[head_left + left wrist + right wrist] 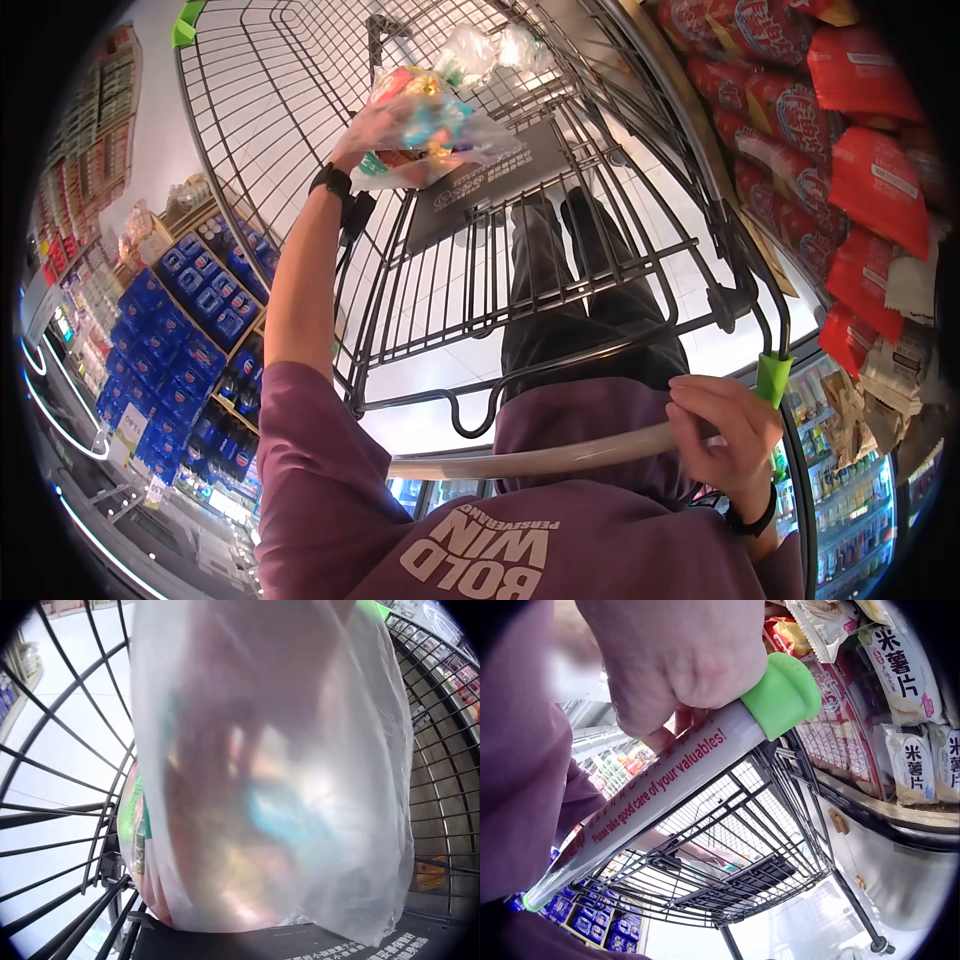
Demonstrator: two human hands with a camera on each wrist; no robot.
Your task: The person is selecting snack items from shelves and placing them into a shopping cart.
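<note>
My left hand [372, 130] reaches into the shopping cart [480, 330], its fingers largely hidden by a translucent plastic bag [360, 847]. Red, yellow and turquoise packets [425, 120] show through the plastic. In the left wrist view the bag fills the middle, its lower edge right at the dark printed panel [500, 175] of the cart. I cannot tell how the fingers lie on the bag. With curled fingers my right hand [728, 432] grips the cart's pale handle [660, 772] beside its green end cap [784, 694].
Further inside the cart lie clear plastic bags [490, 55]. Shelves with red snack packets [870, 180] stand close on the right. To the left are stacked blue packs [165, 350]; drink coolers [850, 500] glow at lower right. The person's legs [590, 290] are beneath the cart.
</note>
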